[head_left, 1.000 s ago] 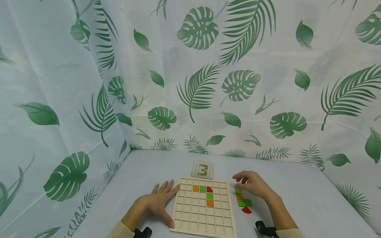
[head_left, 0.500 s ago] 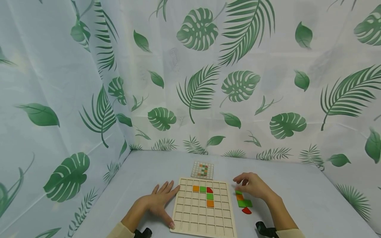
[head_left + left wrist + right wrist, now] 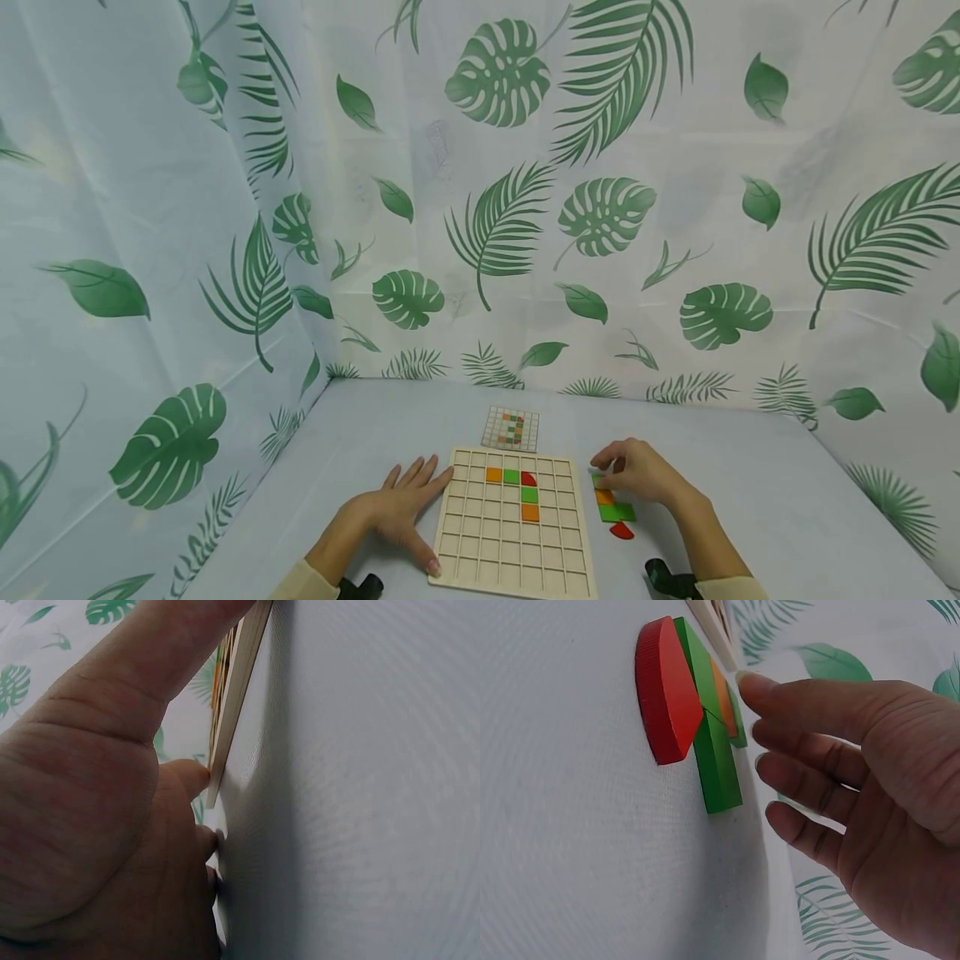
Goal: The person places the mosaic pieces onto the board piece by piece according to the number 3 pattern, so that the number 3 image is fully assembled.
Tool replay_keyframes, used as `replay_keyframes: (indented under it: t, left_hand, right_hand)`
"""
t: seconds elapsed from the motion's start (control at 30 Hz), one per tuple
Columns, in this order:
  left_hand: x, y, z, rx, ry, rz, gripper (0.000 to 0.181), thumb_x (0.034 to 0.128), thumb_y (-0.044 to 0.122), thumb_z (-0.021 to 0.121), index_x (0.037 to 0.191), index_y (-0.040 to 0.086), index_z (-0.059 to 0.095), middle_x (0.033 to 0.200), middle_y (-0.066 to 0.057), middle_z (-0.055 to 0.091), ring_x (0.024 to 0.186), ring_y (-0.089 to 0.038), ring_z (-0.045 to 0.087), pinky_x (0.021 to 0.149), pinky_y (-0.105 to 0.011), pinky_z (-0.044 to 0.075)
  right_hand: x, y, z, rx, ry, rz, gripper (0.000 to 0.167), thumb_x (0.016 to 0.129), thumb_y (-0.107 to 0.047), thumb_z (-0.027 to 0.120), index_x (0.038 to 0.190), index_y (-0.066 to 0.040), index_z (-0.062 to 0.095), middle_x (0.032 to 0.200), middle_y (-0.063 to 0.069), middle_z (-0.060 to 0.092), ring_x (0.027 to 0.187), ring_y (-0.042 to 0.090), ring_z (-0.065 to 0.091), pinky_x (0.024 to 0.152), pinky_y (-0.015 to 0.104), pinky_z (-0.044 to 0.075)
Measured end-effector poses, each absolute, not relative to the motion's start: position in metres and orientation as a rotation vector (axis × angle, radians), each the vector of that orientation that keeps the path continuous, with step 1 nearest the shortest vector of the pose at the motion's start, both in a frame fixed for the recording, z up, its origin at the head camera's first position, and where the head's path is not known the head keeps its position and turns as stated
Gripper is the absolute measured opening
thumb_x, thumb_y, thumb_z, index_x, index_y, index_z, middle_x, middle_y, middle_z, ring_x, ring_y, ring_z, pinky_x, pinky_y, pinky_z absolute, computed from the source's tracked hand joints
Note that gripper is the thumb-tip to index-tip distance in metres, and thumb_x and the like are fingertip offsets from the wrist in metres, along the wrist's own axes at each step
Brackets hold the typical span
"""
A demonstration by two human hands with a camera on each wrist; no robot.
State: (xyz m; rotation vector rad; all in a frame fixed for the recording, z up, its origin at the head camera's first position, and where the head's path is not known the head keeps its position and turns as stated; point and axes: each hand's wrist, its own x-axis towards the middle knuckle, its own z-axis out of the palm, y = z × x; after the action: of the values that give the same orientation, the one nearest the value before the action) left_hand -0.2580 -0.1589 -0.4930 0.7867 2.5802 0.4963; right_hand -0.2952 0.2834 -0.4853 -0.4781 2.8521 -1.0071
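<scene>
Against the wooden board (image 3: 487, 550), the left hand (image 3: 401, 507) splays wide; the right hand (image 3: 641, 472) curves loosely near green tiles (image 3: 617, 512).

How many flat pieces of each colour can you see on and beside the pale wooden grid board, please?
Green flat pieces: 5 (2 on the board, 3 beside it)
Orange flat square pieces: 3 (2 on, 1 beside)
Red flat quarter-circle pieces: 2 (1 on, 1 beside)
Total: 10
</scene>
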Motion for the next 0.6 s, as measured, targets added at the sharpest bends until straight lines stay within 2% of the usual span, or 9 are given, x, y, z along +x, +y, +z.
replay_keyframes:
  t: [0.2, 0.6]
  left_hand:
    - [-0.2585, -0.1587, -0.4932, 0.786, 2.578, 0.492, 0.135, 0.0679, 0.065, 0.09, 0.169, 0.023, 0.011, 0.176, -0.017, 0.001, 0.163, -0.041, -0.002, 0.126, -0.068, -0.001]
    - [-0.2589, -0.1593, -0.4955, 0.787, 2.582, 0.501, 0.136, 0.0671, 0.065, 0.09, 0.169, 0.024, 0.01, 0.176, -0.017, 0.0, 0.163, -0.041, -0.003, 0.126, -0.068, -0.002]
  right_hand:
    - [-0.2925, 0.2829, -0.4845, -0.489, 2.843, -1.009, 0.024, 0.081, -0.011, 0.088, 0.103, -0.006, 0.081, 0.095, 0.002, 0.073, 0.08, 0.018, 0.055, 0.062, 0.025, 0.048]
    - [-0.2941, 0.2826, -0.4876, -0.395, 2.874, -0.942, 0.013, 0.082, -0.009, 0.086, 0.094, -0.011, 0.08, 0.089, -0.002, 0.07, 0.078, 0.017, 0.056, 0.064, 0.027, 0.05]
